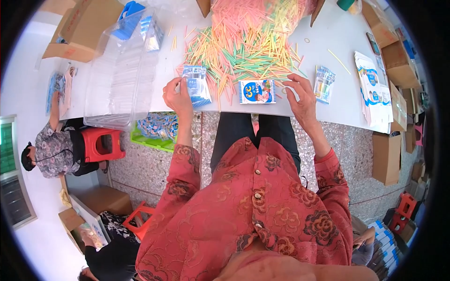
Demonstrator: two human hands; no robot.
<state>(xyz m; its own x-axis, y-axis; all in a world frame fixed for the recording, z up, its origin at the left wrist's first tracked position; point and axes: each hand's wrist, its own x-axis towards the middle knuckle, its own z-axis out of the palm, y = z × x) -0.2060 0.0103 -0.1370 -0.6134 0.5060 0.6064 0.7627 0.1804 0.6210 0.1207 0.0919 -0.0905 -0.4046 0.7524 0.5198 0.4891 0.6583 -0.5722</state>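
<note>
A blue-and-white printed packet (257,92) lies flat at the table's near edge, between my two hands. My left hand (176,96) is closed, its fingertips at the left edge of a small stack of similar packets (197,85); part of its grip is hidden. To the right of the middle packet my right hand (302,99) hovers with thumb and fingers curved and apart, holding nothing I can make out. Just beyond the hands spreads a big heap of thin pastel sticks (248,51), pink, yellow and green. A filled packet (325,84) with a see-through side lies right of my right hand.
Clear plastic trays (115,79) stand at the left, with a blue tape dispenser (129,19) behind. Flat printed bags (374,91) are stacked at the right. A green crate (152,133) of packets sits below the table. Other people sit at the left, near a red stool (104,144).
</note>
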